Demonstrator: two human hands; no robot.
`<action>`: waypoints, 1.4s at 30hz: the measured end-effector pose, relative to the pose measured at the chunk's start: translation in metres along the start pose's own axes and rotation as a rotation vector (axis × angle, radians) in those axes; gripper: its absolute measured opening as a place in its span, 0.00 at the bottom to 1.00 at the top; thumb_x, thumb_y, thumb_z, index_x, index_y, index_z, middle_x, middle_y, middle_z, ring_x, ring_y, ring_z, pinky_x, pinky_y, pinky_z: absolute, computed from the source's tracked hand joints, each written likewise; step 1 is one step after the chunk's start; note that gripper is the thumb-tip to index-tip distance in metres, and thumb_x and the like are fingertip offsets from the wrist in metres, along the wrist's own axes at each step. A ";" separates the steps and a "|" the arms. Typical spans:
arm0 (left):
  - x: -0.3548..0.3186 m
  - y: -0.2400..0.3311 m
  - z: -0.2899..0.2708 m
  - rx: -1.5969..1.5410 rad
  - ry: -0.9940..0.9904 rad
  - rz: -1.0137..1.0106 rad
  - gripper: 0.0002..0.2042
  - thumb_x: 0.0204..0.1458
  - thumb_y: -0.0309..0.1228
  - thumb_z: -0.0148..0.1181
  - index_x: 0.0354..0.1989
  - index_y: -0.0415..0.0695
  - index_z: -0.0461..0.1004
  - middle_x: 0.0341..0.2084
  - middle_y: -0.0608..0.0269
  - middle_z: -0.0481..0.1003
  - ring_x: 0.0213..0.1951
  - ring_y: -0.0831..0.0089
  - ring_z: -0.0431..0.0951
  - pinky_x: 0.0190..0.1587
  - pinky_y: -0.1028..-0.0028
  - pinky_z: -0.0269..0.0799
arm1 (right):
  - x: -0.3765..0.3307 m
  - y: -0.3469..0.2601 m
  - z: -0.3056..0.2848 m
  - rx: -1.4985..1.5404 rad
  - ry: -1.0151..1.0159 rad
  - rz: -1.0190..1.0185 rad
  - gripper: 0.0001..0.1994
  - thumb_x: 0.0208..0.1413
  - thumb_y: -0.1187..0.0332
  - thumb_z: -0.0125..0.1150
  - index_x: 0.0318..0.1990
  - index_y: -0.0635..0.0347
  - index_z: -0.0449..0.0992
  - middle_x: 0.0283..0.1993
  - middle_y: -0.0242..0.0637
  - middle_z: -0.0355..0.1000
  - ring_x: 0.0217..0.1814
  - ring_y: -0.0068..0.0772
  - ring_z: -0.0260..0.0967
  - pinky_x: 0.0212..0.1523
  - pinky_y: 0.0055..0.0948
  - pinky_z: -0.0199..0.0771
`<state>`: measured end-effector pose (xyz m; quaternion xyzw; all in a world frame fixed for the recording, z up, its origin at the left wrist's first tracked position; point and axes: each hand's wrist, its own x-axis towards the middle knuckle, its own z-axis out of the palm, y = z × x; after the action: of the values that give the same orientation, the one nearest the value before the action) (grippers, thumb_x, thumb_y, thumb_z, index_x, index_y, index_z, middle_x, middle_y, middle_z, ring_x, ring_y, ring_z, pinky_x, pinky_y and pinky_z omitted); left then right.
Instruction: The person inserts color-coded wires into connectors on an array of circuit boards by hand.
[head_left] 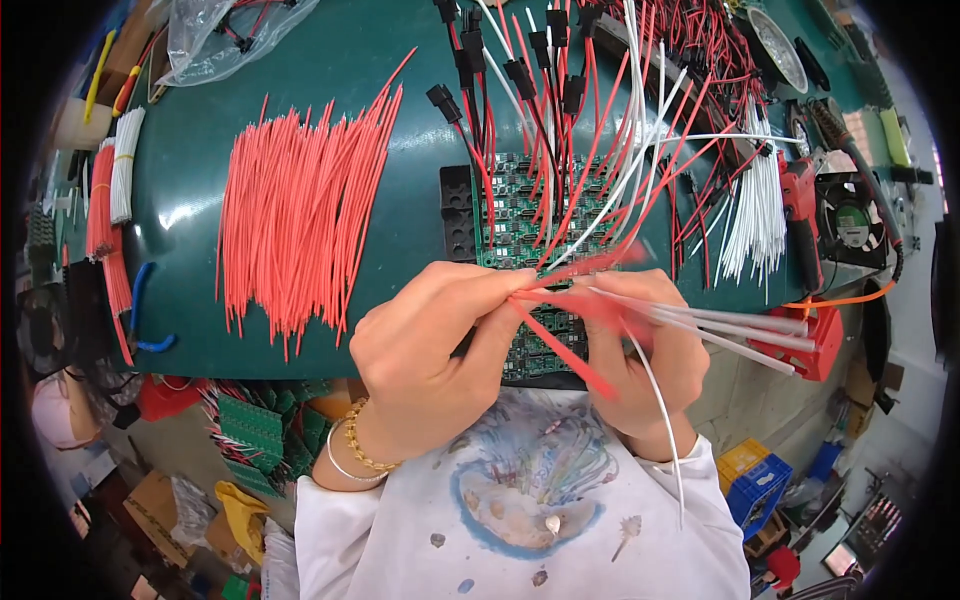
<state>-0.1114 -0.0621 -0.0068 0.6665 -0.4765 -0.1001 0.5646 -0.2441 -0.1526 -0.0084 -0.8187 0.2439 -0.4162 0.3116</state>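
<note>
My left hand is closed, with thumb and forefinger pinching the ends of a few red wires. Close beside it, my right hand has its fingers curled around several white wires that stick out to the right; one more hangs down over my shirt. Red strands between the two hands are smeared by motion. Just beyond and partly under my hands lies a panel of green circuit boards. Red, black and white wires rise from it, some ending in black connectors.
A spread of loose red wires covers the mat's left side. Bundled wires and blue-handled pliers lie further left. White wire ends, a red tool, a fan and a red stand are at right.
</note>
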 end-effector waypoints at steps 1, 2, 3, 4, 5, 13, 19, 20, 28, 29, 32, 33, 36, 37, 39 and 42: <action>0.000 -0.002 0.001 0.007 0.009 0.017 0.10 0.42 0.16 0.66 0.34 0.37 0.79 0.24 0.56 0.77 0.21 0.72 0.76 0.21 0.78 0.69 | 0.000 0.001 0.000 -0.003 -0.001 0.002 0.12 0.43 0.83 0.69 0.36 0.66 0.75 0.30 0.41 0.75 0.26 0.38 0.73 0.25 0.28 0.71; 0.000 -0.003 0.002 0.014 0.019 0.033 0.10 0.41 0.16 0.65 0.34 0.37 0.79 0.24 0.56 0.77 0.21 0.72 0.76 0.21 0.78 0.68 | 0.001 0.003 -0.001 -0.002 -0.020 -0.019 0.13 0.43 0.83 0.69 0.37 0.66 0.74 0.30 0.40 0.75 0.26 0.37 0.72 0.25 0.28 0.71; 0.000 -0.003 0.002 0.012 0.017 0.032 0.10 0.41 0.16 0.65 0.34 0.37 0.79 0.24 0.56 0.77 0.21 0.72 0.76 0.21 0.78 0.68 | 0.001 0.004 -0.001 0.001 -0.039 -0.039 0.13 0.43 0.83 0.69 0.37 0.65 0.74 0.30 0.40 0.75 0.26 0.37 0.72 0.25 0.28 0.71; 0.000 -0.004 0.002 0.042 0.007 0.056 0.10 0.41 0.16 0.65 0.34 0.37 0.79 0.24 0.57 0.77 0.21 0.71 0.76 0.21 0.78 0.69 | 0.001 0.003 -0.001 0.000 -0.039 -0.037 0.13 0.43 0.83 0.69 0.37 0.65 0.74 0.30 0.40 0.75 0.26 0.37 0.72 0.25 0.28 0.71; 0.000 -0.005 0.002 0.073 -0.003 0.081 0.10 0.40 0.15 0.65 0.33 0.37 0.79 0.23 0.57 0.76 0.21 0.71 0.76 0.21 0.78 0.69 | 0.000 0.003 0.000 -0.009 -0.047 -0.024 0.14 0.43 0.83 0.69 0.38 0.65 0.74 0.30 0.40 0.75 0.26 0.37 0.72 0.25 0.28 0.71; -0.001 -0.002 0.003 0.118 -0.007 0.112 0.10 0.39 0.16 0.66 0.32 0.36 0.79 0.23 0.58 0.76 0.21 0.70 0.77 0.21 0.77 0.70 | -0.001 0.009 0.001 0.028 -0.041 -0.029 0.16 0.42 0.83 0.69 0.40 0.64 0.74 0.31 0.40 0.75 0.27 0.37 0.73 0.26 0.27 0.72; 0.005 0.002 0.000 0.096 -0.082 0.036 0.08 0.41 0.17 0.66 0.32 0.36 0.78 0.22 0.56 0.75 0.20 0.68 0.76 0.22 0.75 0.70 | 0.000 0.006 0.003 -0.015 0.007 -0.104 0.17 0.41 0.83 0.69 0.40 0.65 0.74 0.32 0.40 0.75 0.26 0.39 0.72 0.25 0.27 0.72; 0.006 0.001 0.000 0.127 -0.060 0.057 0.08 0.42 0.17 0.66 0.32 0.35 0.78 0.22 0.56 0.75 0.20 0.67 0.76 0.22 0.75 0.69 | 0.001 0.005 0.000 -0.056 -0.054 -0.104 0.16 0.41 0.83 0.69 0.40 0.66 0.74 0.32 0.41 0.75 0.25 0.39 0.72 0.25 0.27 0.71; -0.010 0.007 -0.003 -0.155 0.122 -0.286 0.07 0.44 0.15 0.66 0.33 0.31 0.76 0.28 0.53 0.79 0.24 0.75 0.78 0.26 0.78 0.73 | 0.007 0.005 0.001 -0.039 -0.040 -0.114 0.16 0.39 0.83 0.69 0.39 0.70 0.74 0.27 0.41 0.72 0.24 0.38 0.68 0.24 0.26 0.67; -0.012 0.006 -0.005 -0.200 0.181 -0.301 0.07 0.44 0.15 0.66 0.33 0.30 0.76 0.28 0.52 0.79 0.25 0.74 0.79 0.27 0.78 0.74 | 0.010 0.004 -0.001 -0.019 -0.077 -0.070 0.16 0.39 0.84 0.68 0.38 0.70 0.74 0.27 0.41 0.72 0.23 0.37 0.67 0.23 0.27 0.67; -0.008 0.012 -0.008 -0.251 0.215 -0.349 0.08 0.43 0.15 0.67 0.33 0.30 0.77 0.27 0.52 0.79 0.25 0.73 0.79 0.29 0.78 0.75 | 0.008 0.006 -0.007 0.040 -0.105 0.004 0.15 0.39 0.84 0.69 0.38 0.71 0.75 0.27 0.41 0.73 0.22 0.36 0.67 0.23 0.26 0.66; -0.002 0.014 -0.007 -0.221 0.101 -0.281 0.08 0.43 0.15 0.67 0.32 0.30 0.77 0.26 0.53 0.79 0.25 0.73 0.79 0.29 0.79 0.75 | 0.007 0.009 -0.011 0.056 -0.037 0.000 0.15 0.40 0.84 0.69 0.38 0.71 0.75 0.28 0.41 0.74 0.23 0.35 0.68 0.23 0.26 0.67; -0.001 0.020 0.006 -0.291 0.045 -0.291 0.09 0.41 0.16 0.69 0.31 0.32 0.77 0.25 0.55 0.78 0.23 0.75 0.78 0.25 0.80 0.73 | -0.001 0.014 -0.018 0.011 0.124 0.059 0.15 0.39 0.85 0.70 0.36 0.66 0.74 0.30 0.41 0.76 0.27 0.35 0.73 0.27 0.27 0.70; 0.003 0.023 0.011 -0.228 -0.024 -0.257 0.09 0.41 0.16 0.70 0.30 0.33 0.76 0.25 0.55 0.78 0.22 0.75 0.78 0.24 0.80 0.72 | -0.005 0.017 -0.022 -0.024 0.133 0.067 0.15 0.39 0.85 0.71 0.36 0.66 0.74 0.30 0.41 0.76 0.26 0.35 0.73 0.27 0.28 0.70; 0.012 0.021 0.023 -0.135 -0.036 -0.078 0.10 0.39 0.17 0.71 0.28 0.35 0.76 0.23 0.56 0.77 0.20 0.76 0.77 0.21 0.81 0.70 | -0.008 0.021 -0.026 -0.064 0.144 0.079 0.16 0.39 0.85 0.71 0.37 0.65 0.74 0.30 0.42 0.76 0.26 0.36 0.73 0.27 0.28 0.70; 0.009 0.018 0.032 -0.016 -0.010 -0.059 0.10 0.38 0.18 0.72 0.28 0.35 0.76 0.21 0.58 0.76 0.19 0.76 0.76 0.20 0.81 0.69 | -0.007 0.024 -0.021 0.012 0.126 0.001 0.16 0.39 0.84 0.71 0.37 0.65 0.74 0.30 0.41 0.76 0.25 0.36 0.72 0.26 0.28 0.70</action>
<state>-0.1370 -0.0881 0.0013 0.6752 -0.4588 -0.1238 0.5642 -0.2690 -0.1712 -0.0196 -0.7888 0.2610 -0.4682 0.3007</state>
